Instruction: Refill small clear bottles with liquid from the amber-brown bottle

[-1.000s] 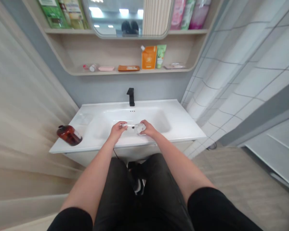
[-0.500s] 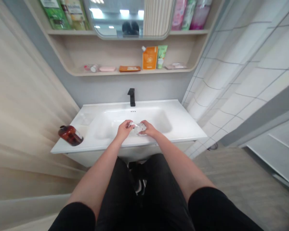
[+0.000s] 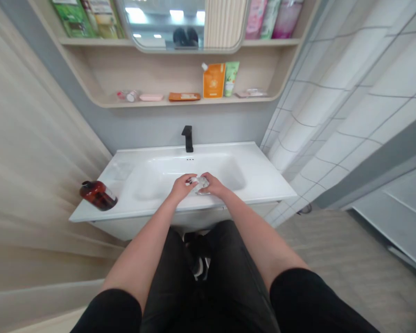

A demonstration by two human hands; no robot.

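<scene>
Over the front part of the white sink (image 3: pixel 152 178), my two hands meet at a small clear plastic item (image 3: pixel 201 184), perhaps a pouch or small bottle; its kind is not plain. My right hand (image 3: pixel 214 185) is closed around its right side. My left hand (image 3: pixel 182 186) pinches a small white piece (image 3: pixel 193 180) at its upper left, which looks like a cap or spout. Fingers hide part of both. Behind the hands stands the black faucet (image 3: pixel 187 138).
An amber bottle (image 3: pixel 99 195) lies on the counter's left end, near a faint clear tray (image 3: pixel 120 171). Above, a shelf (image 3: pixel 145 104) carries an orange pouch (image 3: pixel 214 81), a green tube (image 3: pixel 231 79) and a pink case (image 3: pixel 151 97). A curtain hangs left; white tiles line the right.
My left fingers have shifted slightly around the white piece, drawing it closer to the clear item. Both hands keep their hold. The view has moved a little.
</scene>
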